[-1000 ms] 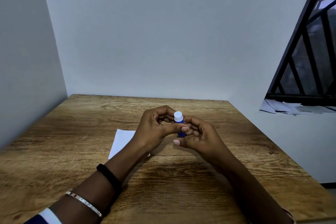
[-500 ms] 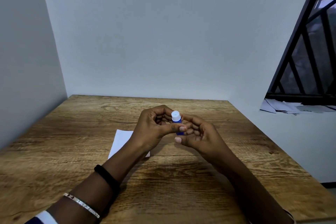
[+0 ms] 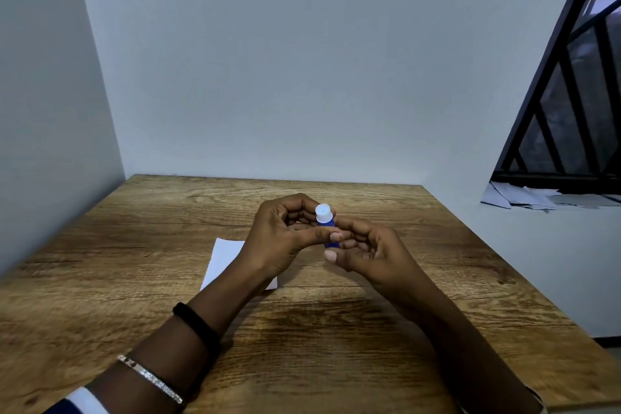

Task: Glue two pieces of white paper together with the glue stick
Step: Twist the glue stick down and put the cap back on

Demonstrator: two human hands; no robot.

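Observation:
A small blue glue stick (image 3: 327,222) with a white cap stands upright above the middle of the wooden table (image 3: 134,262), held between both hands. My left hand (image 3: 285,239) wraps its fingers and thumb around the upper body and cap. My right hand (image 3: 373,252) cups the stick's lower end from the right. A piece of white paper (image 3: 223,259) lies flat on the table under my left wrist, partly hidden by it. Only this one paper shows on the table.
White walls close the table in at the back and left. To the right is a white ledge with scattered papers (image 3: 524,198) under a black window grille (image 3: 571,94). The table's right edge (image 3: 524,282) drops off beside my right forearm.
Both hands with the glue stick have drifted slightly left and up. The grip looks the same, and the white cap stays on.

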